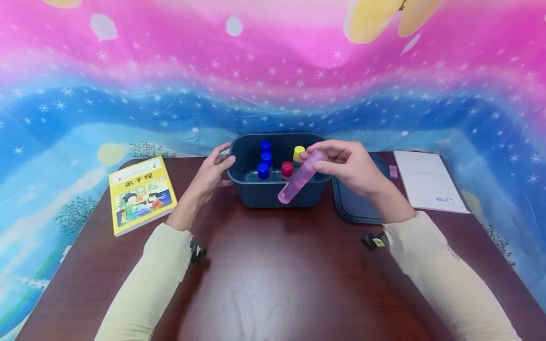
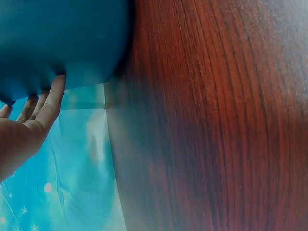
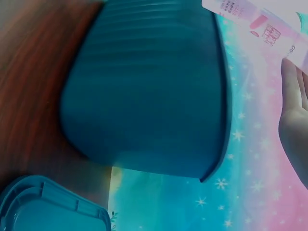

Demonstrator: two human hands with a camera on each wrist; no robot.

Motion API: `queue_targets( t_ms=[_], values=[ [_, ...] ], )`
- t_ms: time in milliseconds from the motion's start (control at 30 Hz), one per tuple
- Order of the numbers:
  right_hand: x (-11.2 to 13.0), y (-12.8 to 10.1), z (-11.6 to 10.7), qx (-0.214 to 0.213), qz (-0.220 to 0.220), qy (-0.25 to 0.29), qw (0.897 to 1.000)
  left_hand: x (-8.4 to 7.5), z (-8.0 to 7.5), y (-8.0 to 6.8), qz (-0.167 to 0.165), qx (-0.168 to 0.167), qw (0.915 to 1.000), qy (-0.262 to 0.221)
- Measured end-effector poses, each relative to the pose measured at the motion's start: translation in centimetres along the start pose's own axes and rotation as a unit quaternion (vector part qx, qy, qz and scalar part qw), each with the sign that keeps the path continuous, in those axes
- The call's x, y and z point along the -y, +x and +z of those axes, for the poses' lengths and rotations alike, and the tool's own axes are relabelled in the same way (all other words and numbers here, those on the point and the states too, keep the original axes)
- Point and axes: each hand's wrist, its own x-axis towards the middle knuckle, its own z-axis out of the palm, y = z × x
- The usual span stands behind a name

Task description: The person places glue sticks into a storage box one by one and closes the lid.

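Observation:
A dark blue-grey plastic bin [image 1: 281,195] stands at the back of the table. My left hand [image 1: 210,171] rests its fingers against the bin's left outer wall, the fingers nearly straight in the left wrist view. My right hand [image 1: 351,168] pinches a pink translucent tube [image 1: 296,182] near its upper end, tilted over the bin's front rim. Printed marks show on the tube [image 3: 262,29] in the right wrist view. Inside the bin are several capped bottles: blue caps [image 1: 263,170] at the left, a red cap [image 1: 287,169] in the middle and a yellow cap [image 1: 298,153] behind it.
To the right of the bin lies its dark lid [image 1: 354,208], partly under my right forearm. A small pink piece [image 1: 393,171] and a white booklet [image 1: 431,182] lie further right. At the left is a yellow book [image 1: 142,195]. A patterned cloth [image 1: 273,85] hangs behind the table.

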Motion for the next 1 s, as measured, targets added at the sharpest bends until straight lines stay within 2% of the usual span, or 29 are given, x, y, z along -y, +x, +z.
queue_targets(
  t_ms=[200,367,700,800,900,1000],
  values=[
    [0.6,0.7,-0.3,-0.055,-0.034,0.094,0.993,0.2,0.0,0.1,-0.003,0.002,1.0000,0.002],
    [1.1,1.5,-0.8,-0.102,-0.038,0.117,0.987,0.1,-0.1,0.1,-0.002,0.003,1.0000,-0.002],
    [1.0,1.7,-1.7,-0.109,-0.014,0.169,0.979,0.1,-0.2,0.3,0.000,0.001,1.0000,0.004],
    [0.8,1.7,-1.6,-0.119,-0.008,0.117,0.986,0.2,-0.2,0.3,-0.001,0.000,1.0000,0.004],
    [0.6,1.8,-1.2,-0.124,0.011,0.009,0.992,0.1,-0.2,0.3,-0.002,-0.001,1.0000,0.004],
    [0.2,1.9,-0.7,-0.112,0.035,-0.103,0.988,0.1,-0.2,0.3,-0.003,-0.003,1.0000,0.006]
  ],
)
